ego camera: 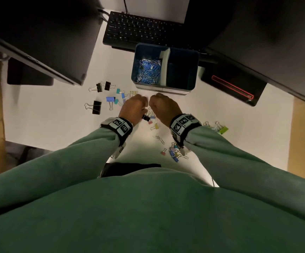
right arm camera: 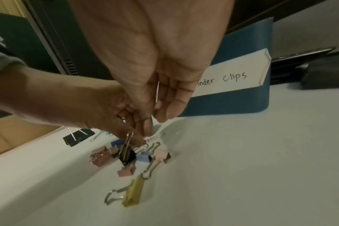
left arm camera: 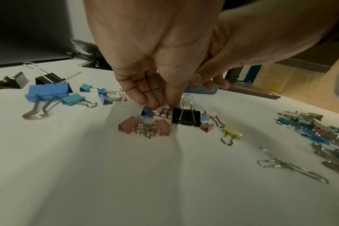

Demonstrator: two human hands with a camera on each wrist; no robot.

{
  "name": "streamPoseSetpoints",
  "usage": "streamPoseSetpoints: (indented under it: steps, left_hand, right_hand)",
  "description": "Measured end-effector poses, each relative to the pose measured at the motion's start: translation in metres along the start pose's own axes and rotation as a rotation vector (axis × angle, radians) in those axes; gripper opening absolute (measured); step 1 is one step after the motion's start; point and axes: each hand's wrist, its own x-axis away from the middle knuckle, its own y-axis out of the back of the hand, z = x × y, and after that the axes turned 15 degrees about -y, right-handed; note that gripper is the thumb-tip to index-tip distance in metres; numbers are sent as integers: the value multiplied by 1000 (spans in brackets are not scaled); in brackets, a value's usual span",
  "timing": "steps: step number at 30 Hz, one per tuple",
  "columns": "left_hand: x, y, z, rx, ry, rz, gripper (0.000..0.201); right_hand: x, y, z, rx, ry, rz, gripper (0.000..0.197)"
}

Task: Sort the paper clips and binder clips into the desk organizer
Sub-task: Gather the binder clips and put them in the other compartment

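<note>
Both hands, left hand (ego camera: 133, 106) and right hand (ego camera: 163, 106), pinch clips just before the organizer (ego camera: 166, 88).

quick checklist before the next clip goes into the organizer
1. Organizer within reach, just beyond both hands: ok.
2. Left section holds paper clips; right section looks empty: ok.
3. Label on the right side reads "clips", start hidden: ok.
4. Left hand at the small pile by the black clip; firm grip: cannot tell.
5. Right hand fingertips at the same pile; what they pinch: cannot tell.
6. All binder clips sorted: not ok, many lie loose on the desk.
</note>
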Motion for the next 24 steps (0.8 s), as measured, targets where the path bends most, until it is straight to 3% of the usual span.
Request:
streamPoseSetpoints:
  steps: [2, 6, 9, 13, 17, 20, 24]
  left_hand:
    - [-4, 1, -2, -52, -29, 31, 5]
    - [-1, 2, -2, -85, -79, 63, 12]
    - [7, 8, -6, 62, -95, 6, 20]
    - [17, 36, -22, 266, -72, -178, 12]
    - [9, 75, -42, 370, -87, -413, 10]
    - [-14, 96, -39, 278, -73, -547, 10]
    - [-18, 86, -32, 107, -96, -534, 14]
  right_hand:
    - [7, 4, -4, 5, -9, 20, 12]
    - [43, -4, -32, 134, 24, 188, 29]
    - [67, -28, -46, 236, 45, 236, 42]
    - [73, -46, -50, 197, 44, 179, 17]
    - [74, -47, -55, 118, -15, 168, 16]
    - [74, -41, -59, 69, -38, 203, 15]
    - [76, -13, -61, -224, -105, 167, 7]
